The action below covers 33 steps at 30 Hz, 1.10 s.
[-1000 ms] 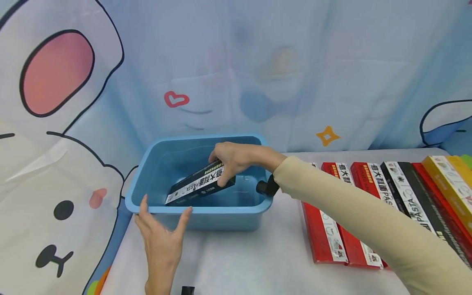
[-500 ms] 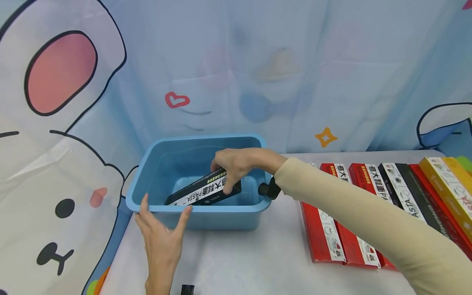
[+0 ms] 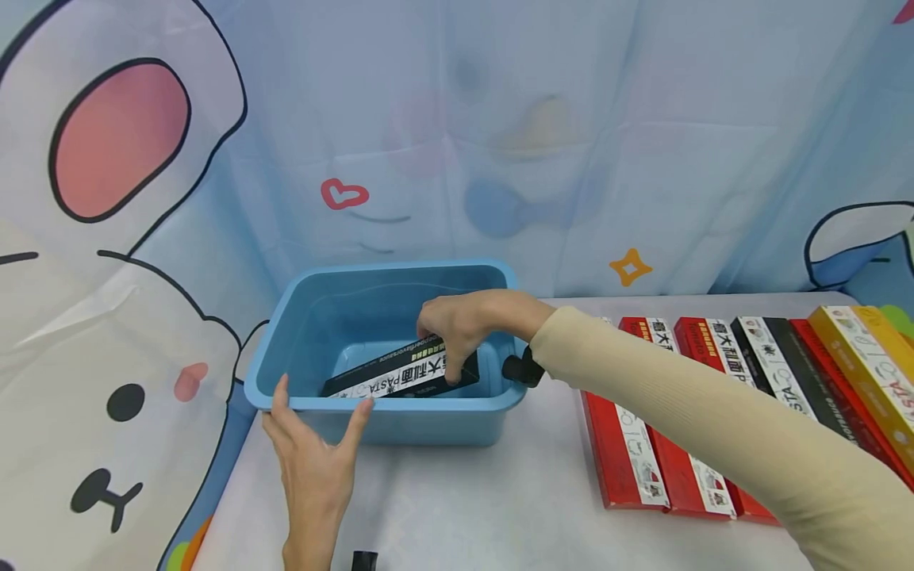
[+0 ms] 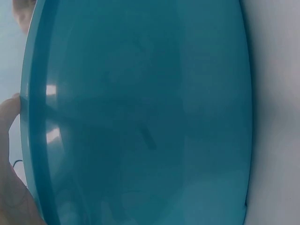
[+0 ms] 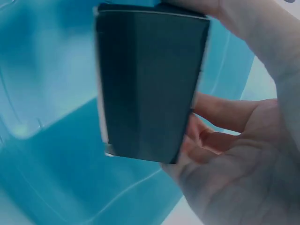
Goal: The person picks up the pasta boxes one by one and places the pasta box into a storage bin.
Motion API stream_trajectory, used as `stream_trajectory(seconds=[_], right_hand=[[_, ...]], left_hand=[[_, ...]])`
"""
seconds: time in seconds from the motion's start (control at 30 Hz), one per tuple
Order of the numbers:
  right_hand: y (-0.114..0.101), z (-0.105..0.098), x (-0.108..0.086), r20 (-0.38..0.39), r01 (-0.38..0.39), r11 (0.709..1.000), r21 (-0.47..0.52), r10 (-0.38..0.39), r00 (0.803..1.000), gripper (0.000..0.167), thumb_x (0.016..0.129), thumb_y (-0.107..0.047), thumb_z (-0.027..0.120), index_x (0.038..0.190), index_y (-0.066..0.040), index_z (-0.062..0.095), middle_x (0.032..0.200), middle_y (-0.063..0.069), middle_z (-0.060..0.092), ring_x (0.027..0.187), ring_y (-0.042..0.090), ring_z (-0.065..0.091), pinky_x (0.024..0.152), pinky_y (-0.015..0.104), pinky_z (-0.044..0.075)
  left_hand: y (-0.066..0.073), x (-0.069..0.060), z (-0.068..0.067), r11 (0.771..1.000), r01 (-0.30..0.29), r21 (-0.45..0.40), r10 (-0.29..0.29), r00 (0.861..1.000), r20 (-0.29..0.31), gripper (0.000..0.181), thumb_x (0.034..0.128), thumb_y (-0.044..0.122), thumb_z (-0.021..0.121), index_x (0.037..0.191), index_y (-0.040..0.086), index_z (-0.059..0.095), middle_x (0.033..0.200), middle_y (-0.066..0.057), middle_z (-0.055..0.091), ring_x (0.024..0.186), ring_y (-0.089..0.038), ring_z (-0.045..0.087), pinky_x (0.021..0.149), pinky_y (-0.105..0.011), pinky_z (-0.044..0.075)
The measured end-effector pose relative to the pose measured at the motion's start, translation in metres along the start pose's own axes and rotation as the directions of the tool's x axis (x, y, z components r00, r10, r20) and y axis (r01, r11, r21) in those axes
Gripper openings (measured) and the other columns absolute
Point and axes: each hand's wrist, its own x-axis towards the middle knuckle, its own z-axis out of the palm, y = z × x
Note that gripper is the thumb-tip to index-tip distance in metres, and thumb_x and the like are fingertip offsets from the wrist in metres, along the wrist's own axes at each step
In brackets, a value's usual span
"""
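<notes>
A black pasta box (image 3: 393,374) with a white printed strip lies tilted inside the blue plastic tub (image 3: 443,406), its right end higher than its left. Its lower edge is hidden behind the tub's near rim. My right hand (image 3: 460,323) grips the box near its right end, thumb on the near side. The right wrist view shows the dark end of the pasta box (image 5: 150,89) with the hand around it. At the tub's near rim, my left hand (image 3: 314,460) rests with thumb and fingers spread. The left wrist view is mostly filled by the tub's outer wall (image 4: 140,103).
Right of the tub lie several pasta boxes in a row: red boxes (image 3: 621,452), a black box (image 3: 807,373) and a yellow box (image 3: 867,357). My right sleeve crosses over some of them. A printed curtain (image 3: 557,159) hangs behind the white tabletop (image 3: 500,507).
My right hand has moved slightly right and down into the tub with the pasta box, which now lies lower and flatter. The left hand stays at the near rim.
</notes>
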Motion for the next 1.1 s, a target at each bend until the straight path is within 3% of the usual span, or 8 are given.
stream_trajectory(seconds=[0.2,0.4,0.5,0.53,0.6,0.73,0.77,1.1], right_hand=[[-0.002,0.003,0.001,0.054,-0.062,0.996,-0.059,0.065,0.996,0.073,0.087,-0.024,0.087,0.149,-0.003,0.053,0.147,0.010,0.052,0.127,0.022,0.052,0.102,0.036,0.052],[-0.001,0.003,0.000,0.056,-0.068,0.995,-0.069,0.072,0.996,0.074,0.085,-0.025,0.088,0.147,-0.003,0.055,0.148,0.010,0.053,0.129,0.023,0.052,0.102,0.037,0.053],[0.000,0.002,-0.001,0.073,-0.067,0.996,-0.066,0.072,0.995,0.074,0.085,-0.025,0.088,0.148,-0.003,0.054,0.144,0.009,0.055,0.121,0.021,0.056,0.098,0.036,0.054],[0.000,0.002,-0.001,0.084,-0.064,0.996,-0.059,0.069,0.994,0.074,0.086,-0.024,0.087,0.148,-0.002,0.054,0.134,0.008,0.059,0.113,0.019,0.056,0.095,0.035,0.054],[0.000,0.001,-0.001,0.094,-0.067,0.997,-0.032,0.070,0.993,0.072,0.088,-0.023,0.086,0.149,-0.002,0.053,0.132,0.007,0.061,0.113,0.018,0.058,0.095,0.034,0.054],[-0.002,-0.003,-0.002,0.105,-0.075,0.997,0.032,0.072,0.992,0.071,0.091,-0.021,0.083,0.151,-0.003,0.051,0.137,0.008,0.063,0.129,0.020,0.058,0.103,0.034,0.052],[-0.003,-0.004,-0.003,0.100,-0.077,0.996,0.041,0.073,0.992,0.071,0.091,-0.022,0.083,0.151,-0.004,0.051,0.146,0.009,0.059,0.137,0.022,0.054,0.106,0.036,0.052],[-0.010,-0.009,-0.010,0.079,-0.001,0.998,0.069,-0.004,0.997,0.066,0.094,-0.028,0.080,0.150,-0.005,0.054,0.144,0.010,0.061,0.130,0.021,0.059,0.106,0.036,0.051]], left_hand=[[-0.001,0.000,0.002,1.000,-0.003,-0.009,0.003,1.000,-0.005,0.111,0.0856,0.043,0.086,0.164,0.010,0.016,0.159,-0.030,0.021,0.132,-0.052,0.040,0.096,-0.069,0.050],[0.000,-0.001,0.004,1.000,0.001,-0.003,-0.001,1.000,-0.008,0.111,0.0853,0.043,0.086,0.164,0.010,0.015,0.157,-0.031,0.023,0.129,-0.052,0.043,0.093,-0.067,0.051],[0.000,-0.002,0.005,1.000,0.005,-0.001,-0.005,1.000,-0.011,0.112,0.0848,0.043,0.087,0.164,0.009,0.015,0.157,-0.031,0.023,0.128,-0.052,0.043,0.094,-0.068,0.051],[0.000,-0.002,0.005,1.000,0.006,-0.002,-0.006,1.000,-0.009,0.113,0.0846,0.043,0.087,0.164,0.009,0.015,0.157,-0.031,0.022,0.129,-0.052,0.042,0.096,-0.069,0.050],[0.000,-0.002,0.005,1.000,0.004,-0.005,-0.004,1.000,-0.004,0.113,0.0844,0.043,0.087,0.164,0.009,0.015,0.157,-0.031,0.022,0.130,-0.052,0.042,0.098,-0.070,0.049],[-0.001,-0.001,0.004,1.000,-0.005,-0.007,0.005,1.000,0.006,0.113,0.0854,0.045,0.086,0.165,0.010,0.014,0.156,-0.031,0.023,0.129,-0.051,0.042,0.092,-0.068,0.051],[-0.001,-0.001,0.004,1.000,-0.004,-0.007,0.004,1.000,0.008,0.113,0.0857,0.045,0.086,0.165,0.010,0.013,0.156,-0.031,0.024,0.128,-0.051,0.043,0.089,-0.067,0.052],[-0.006,0.003,-0.002,0.999,0.042,-0.012,-0.042,0.999,0.003,0.114,0.0850,0.044,0.087,0.165,0.012,0.012,0.160,-0.029,0.020,0.137,-0.053,0.037,0.103,-0.075,0.042]])
